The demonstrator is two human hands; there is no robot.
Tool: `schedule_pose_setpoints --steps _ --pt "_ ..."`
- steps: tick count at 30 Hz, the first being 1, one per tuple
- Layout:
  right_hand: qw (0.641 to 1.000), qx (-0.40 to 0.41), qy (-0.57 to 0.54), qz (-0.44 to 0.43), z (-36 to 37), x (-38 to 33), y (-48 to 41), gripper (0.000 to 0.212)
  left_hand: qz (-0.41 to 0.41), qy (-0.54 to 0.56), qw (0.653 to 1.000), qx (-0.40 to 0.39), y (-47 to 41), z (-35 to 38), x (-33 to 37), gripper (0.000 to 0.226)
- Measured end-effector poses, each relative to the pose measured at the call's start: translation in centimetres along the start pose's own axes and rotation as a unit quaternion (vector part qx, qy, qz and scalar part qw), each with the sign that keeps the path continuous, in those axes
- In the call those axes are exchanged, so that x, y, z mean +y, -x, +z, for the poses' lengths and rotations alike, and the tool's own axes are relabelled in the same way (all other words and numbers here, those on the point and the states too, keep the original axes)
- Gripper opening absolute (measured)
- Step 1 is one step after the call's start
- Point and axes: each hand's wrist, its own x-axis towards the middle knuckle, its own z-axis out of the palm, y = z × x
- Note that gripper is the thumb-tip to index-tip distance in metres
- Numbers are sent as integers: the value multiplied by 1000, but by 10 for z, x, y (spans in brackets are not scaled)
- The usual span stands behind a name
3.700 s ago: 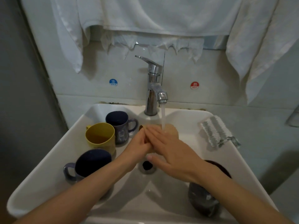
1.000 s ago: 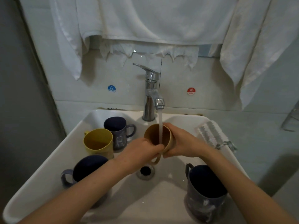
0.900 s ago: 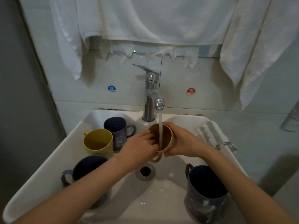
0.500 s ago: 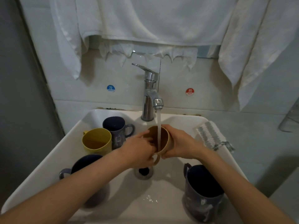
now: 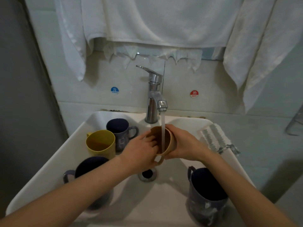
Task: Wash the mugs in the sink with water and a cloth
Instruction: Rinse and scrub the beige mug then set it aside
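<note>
A tan mug [image 5: 169, 141] tilts under the running tap [image 5: 155, 95], and the stream falls into its mouth. My right hand [image 5: 185, 145] grips its outer wall from the right. My left hand [image 5: 141, 151] reaches over the rim with its fingers inside the mug. A yellow mug [image 5: 100, 143] and a dark blue mug [image 5: 120, 132] stand at the back left of the white sink [image 5: 49, 166]. Another dark mug [image 5: 88, 169] stands at the front left and a dark mug [image 5: 207, 195] at the front right.
A grey-and-white striped cloth [image 5: 214, 139] lies on the sink's right rim. White towels [image 5: 155, 22] hang on the wall above the tap. The drain [image 5: 147, 174] sits below the tan mug. Cold and hot stickers flank the tap.
The tan mug came upright from under both hands, then tilted under the stream. My left hand went from its outside into its mouth.
</note>
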Motion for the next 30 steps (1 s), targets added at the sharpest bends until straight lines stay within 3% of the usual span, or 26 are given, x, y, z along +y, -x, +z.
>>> schedule_pose_setpoints --steps 4,6,13,18,20,22,24,25,26,27,28,29,30 --pt "1000 -3 -4 -1 1 3 4 86 -40 241 968 -55 2 -6 19 44" --pt "1000 9 -11 7 1 1 4 86 -29 262 964 -38 3 -11 15 35" --pt "998 -12 -66 20 -1 0 5 87 43 193 980 -36 -1 -20 -10 26" --pt "992 -56 -109 7 -13 0 11 92 144 14 989 -12 -2 -20 -27 32" --pt "995 -33 -90 3 -11 -1 10 90 103 -55 993 -12 -2 -25 -14 30" --pt "997 2 -72 3 -6 -5 8 89 24 -65 994 -79 -2 -36 0 26" --pt "997 21 -73 4 -2 -9 7 87 -79 96 980 -156 -4 -46 14 23" --pt "997 22 -73 4 0 -10 7 85 -133 194 955 -179 -14 -48 25 23" --pt "997 20 -71 2 2 -11 7 83 -187 216 939 -190 -30 -43 34 27" --pt "997 14 -73 2 3 -12 7 81 -181 115 948 -235 -45 -31 42 37" --pt "997 8 -79 6 4 -12 6 78 -157 173 902 -362 -49 -16 49 48" --pt "997 4 -82 8 5 -13 6 73 -221 121 879 -405 -63 -6 54 53" --pt "997 7 -77 10 5 -12 6 69 -224 112 898 -363 -65 3 54 52"
